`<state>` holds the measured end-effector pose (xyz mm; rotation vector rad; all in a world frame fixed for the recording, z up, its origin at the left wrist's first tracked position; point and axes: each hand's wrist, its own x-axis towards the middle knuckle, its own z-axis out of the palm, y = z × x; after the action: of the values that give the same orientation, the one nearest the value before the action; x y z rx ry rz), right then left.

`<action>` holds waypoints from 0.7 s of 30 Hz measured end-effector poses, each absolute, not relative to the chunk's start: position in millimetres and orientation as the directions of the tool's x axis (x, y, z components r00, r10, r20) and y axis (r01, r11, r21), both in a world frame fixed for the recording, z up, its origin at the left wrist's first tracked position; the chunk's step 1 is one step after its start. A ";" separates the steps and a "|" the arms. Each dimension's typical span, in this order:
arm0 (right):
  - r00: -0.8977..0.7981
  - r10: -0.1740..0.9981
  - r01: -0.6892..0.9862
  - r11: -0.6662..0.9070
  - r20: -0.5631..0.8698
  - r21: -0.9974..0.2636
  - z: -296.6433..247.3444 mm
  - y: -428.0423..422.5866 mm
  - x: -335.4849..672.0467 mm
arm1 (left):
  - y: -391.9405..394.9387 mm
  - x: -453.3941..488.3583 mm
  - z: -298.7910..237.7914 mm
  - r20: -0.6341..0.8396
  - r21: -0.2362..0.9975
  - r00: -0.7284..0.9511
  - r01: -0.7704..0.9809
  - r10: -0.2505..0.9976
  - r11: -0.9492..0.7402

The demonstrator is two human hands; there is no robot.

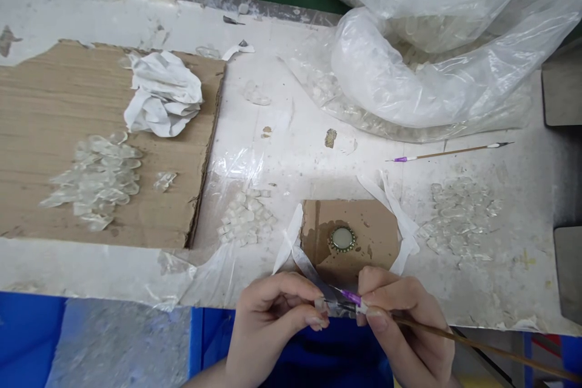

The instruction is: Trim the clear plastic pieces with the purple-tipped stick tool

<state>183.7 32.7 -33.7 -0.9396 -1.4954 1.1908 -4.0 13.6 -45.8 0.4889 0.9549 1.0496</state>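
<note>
Pinching one small clear piece [324,304] in the left hand [268,318] past the near edge of the surface [291,133], touching it with a thin brush [351,297] gripped in the right hand [407,321]. Probably midway: left heap [97,179] on cardboard [45,103], middle cluster [245,218], right heap [459,218]; cannot tell which finished.

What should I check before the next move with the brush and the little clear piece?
1. Left hand pinches the clear piece: ok.
2. Right hand grips the brush near its purple band: ok.
3. Brush tip touching the piece: cannot tell, fingers hide it.
4. Bottle cap upright on the cardboard patch, just ahead of both hands: ok.
5. Spare brush lies apart, farther back on the table: ok.
</note>
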 end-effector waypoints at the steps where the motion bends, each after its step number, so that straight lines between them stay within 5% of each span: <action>1: -0.234 0.949 0.004 0.216 0.209 -0.976 -33.3 32.2 184.3 | 13.5 -4.0 -46.2 -0.419 0.743 0.163 -0.504 0.893 0.441; 8: -0.184 0.954 0.013 0.243 0.237 -0.970 -35.6 29.5 184.2 | 14.3 -3.4 -48.2 -0.398 0.771 0.138 -0.486 0.907 0.412; 15: -0.104 0.936 0.442 0.347 0.337 -0.827 -43.8 40.6 187.7 | 15.1 -1.8 -47.1 -0.422 0.758 0.121 -0.496 0.899 0.423; 21: -0.181 0.912 0.504 0.407 0.367 -0.762 -44.4 46.6 190.9 | 14.7 -1.3 -46.5 -0.433 0.734 0.141 -0.517 0.890 0.440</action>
<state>190.9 46.6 -44.4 -1.2212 -1.8290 0.6159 -1.3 14.7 -46.5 0.4671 0.9718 1.0702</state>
